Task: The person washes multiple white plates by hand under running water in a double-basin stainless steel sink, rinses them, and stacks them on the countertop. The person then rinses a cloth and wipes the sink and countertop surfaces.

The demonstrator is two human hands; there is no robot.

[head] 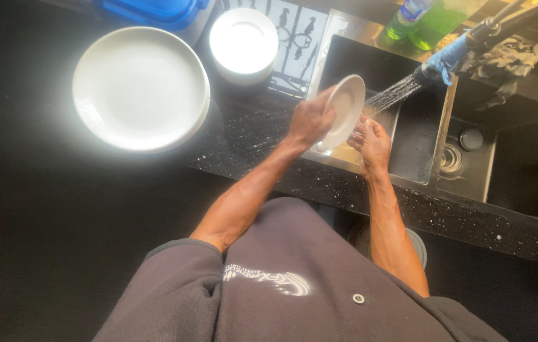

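My left hand [310,120] grips a small white plate [347,104] by its rim and holds it tilted on edge over the left basin of the sink [408,136]. My right hand [371,142] touches the plate's lower face from the right, fingers spread against it. A spray of water [395,94] from the faucet head [437,63] with a blue wrap hits the plate.
On the dark speckled counter [243,136] to the left sit a large white plate [140,88] and a stack of small white plates [243,43]. A blue container [152,11] stands behind. Green bottles [418,18] and a dark rag [503,60] lie behind the sink. A drain [451,158] shows in the right basin.
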